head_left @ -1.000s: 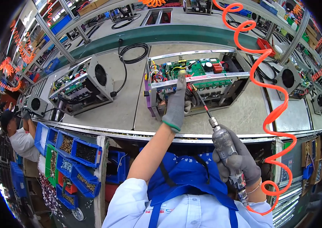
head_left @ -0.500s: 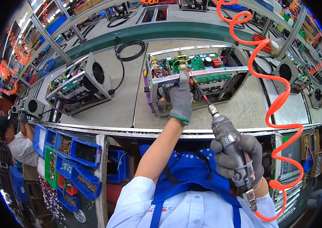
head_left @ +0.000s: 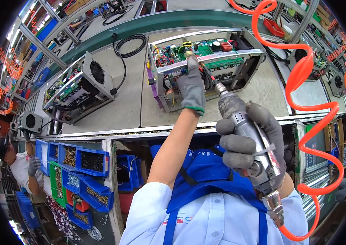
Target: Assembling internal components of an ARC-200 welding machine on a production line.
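My right hand (head_left: 258, 141), in a dark grey glove, is wrapped round a silver air screwdriver (head_left: 244, 122). Its bit slants up and leftward into the front of an open metal chassis (head_left: 248, 53), close beside my left hand (head_left: 192, 85). That hand wears a grey glove with a green cuff and reaches over the chassis's front rail. One digit points up against a small brass-coloured part (head_left: 189, 54); the other fingers curl into the frame, where their hold is hidden. Green circuit boards (head_left: 203, 50) and coloured wires fill the chassis. The bit's tip is hard to make out.
An orange coiled air hose (head_left: 303, 73) hangs down on the right and joins the screwdriver. A second chassis with a fan (head_left: 79, 87) stands left, near a coiled black cable (head_left: 134, 45). Blue bins (head_left: 93, 161) of small hardware sit lower left; a co-worker (head_left: 20, 163) is beyond.
The screwdriver has moved up and left, nearer my left hand. The whole view has shifted slightly. My left hand stays at the front rail; the co-worker's hand has come up beside the bins.
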`<act>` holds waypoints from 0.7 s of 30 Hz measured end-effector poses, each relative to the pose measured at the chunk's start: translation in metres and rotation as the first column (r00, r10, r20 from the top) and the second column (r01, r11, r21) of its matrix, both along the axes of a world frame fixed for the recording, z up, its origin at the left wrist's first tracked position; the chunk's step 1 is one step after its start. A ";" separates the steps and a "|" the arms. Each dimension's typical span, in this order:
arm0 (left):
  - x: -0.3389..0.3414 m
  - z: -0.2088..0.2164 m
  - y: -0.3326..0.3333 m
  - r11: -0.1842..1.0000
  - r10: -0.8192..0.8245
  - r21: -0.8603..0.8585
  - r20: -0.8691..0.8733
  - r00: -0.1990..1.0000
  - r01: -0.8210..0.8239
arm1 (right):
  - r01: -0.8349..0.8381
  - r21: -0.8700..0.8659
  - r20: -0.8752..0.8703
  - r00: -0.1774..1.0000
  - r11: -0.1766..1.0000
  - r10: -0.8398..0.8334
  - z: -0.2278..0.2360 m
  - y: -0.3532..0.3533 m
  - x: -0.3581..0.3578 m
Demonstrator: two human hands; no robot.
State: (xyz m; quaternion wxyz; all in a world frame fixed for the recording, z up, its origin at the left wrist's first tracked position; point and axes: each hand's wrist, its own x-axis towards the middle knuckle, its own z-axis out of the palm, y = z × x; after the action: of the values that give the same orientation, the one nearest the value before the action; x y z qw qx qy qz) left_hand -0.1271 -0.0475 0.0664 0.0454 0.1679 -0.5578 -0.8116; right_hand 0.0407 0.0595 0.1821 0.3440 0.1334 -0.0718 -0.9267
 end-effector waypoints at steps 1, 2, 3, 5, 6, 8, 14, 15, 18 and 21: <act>-0.004 -0.004 0.001 0.999 0.038 -0.009 -0.013 0.999 -0.038 | 0.064 0.134 -0.061 0.997 0.989 -0.056 -0.002 -0.004 0.001; -0.004 -0.002 0.003 0.997 0.077 -0.018 -0.026 0.997 -0.078 | 0.067 0.139 -0.063 0.996 0.988 -0.059 -0.006 -0.003 0.003; -0.003 0.000 0.004 0.997 0.076 -0.014 -0.028 0.997 -0.076 | 0.103 0.235 -0.122 0.990 0.967 -0.076 -0.011 -0.003 0.005; 0.002 0.006 0.003 0.999 0.044 0.022 -0.010 0.999 -0.044 | 0.100 0.355 -0.220 0.975 0.929 -0.021 -0.025 0.001 0.005; 0.003 0.010 0.001 0.999 0.048 0.024 -0.014 0.999 -0.048 | 0.075 0.375 -0.225 0.974 0.924 0.012 -0.029 0.002 0.005; 0.004 0.015 -0.001 0.996 0.031 0.076 0.088 0.996 -0.037 | 0.139 0.600 -0.250 0.968 0.788 0.020 -0.027 -0.002 0.007; 0.000 0.014 0.000 0.992 0.024 0.124 0.077 0.997 -0.033 | 0.164 0.596 -0.365 0.927 0.786 0.083 -0.044 0.005 0.002; -0.001 0.013 -0.001 0.992 0.025 0.122 0.078 0.997 -0.034 | 0.162 0.595 -0.364 0.928 0.787 0.084 -0.047 0.004 0.000; -0.001 0.012 -0.002 0.990 0.020 0.137 0.123 0.992 -0.037 | 0.186 0.583 -0.340 0.940 0.791 0.030 -0.053 0.004 -0.003; 0.000 0.009 0.000 0.990 -0.009 0.140 0.104 0.995 -0.005 | 0.173 0.526 -0.326 0.945 0.833 0.009 -0.056 0.005 -0.003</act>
State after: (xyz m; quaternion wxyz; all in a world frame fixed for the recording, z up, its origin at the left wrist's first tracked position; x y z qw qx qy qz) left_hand -0.1270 -0.0477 0.0755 0.0035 0.2124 -0.5013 -0.8388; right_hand 0.0380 0.0648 0.1265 0.2578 0.0734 0.2463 -0.9314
